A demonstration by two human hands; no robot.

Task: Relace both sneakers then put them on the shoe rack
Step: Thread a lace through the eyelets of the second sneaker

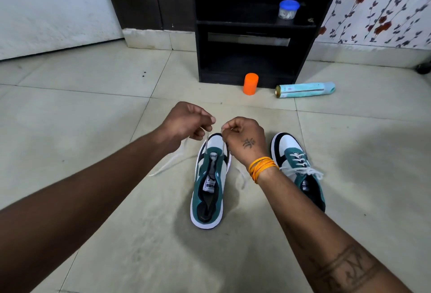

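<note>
On the tiled floor (116, 78), the unlaced sneaker (208, 190) is lying with its long axis running toward the dark shoe rack (254, 36), toe pointing away from the person. Left hand (186, 122) and right hand (245, 141) are each pinching one end of the white lace (170, 162) above its toe. Just to its right, the laced sneaker (296, 164) is sitting parallel, with open floor lying between both shoes and the rack.

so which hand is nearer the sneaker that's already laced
The right hand. It is raised just left of the laced sneaker, its wrist overlapping that shoe in the view. The left hand is farther left, beyond the unlaced sneaker, pinching its lace.
</note>
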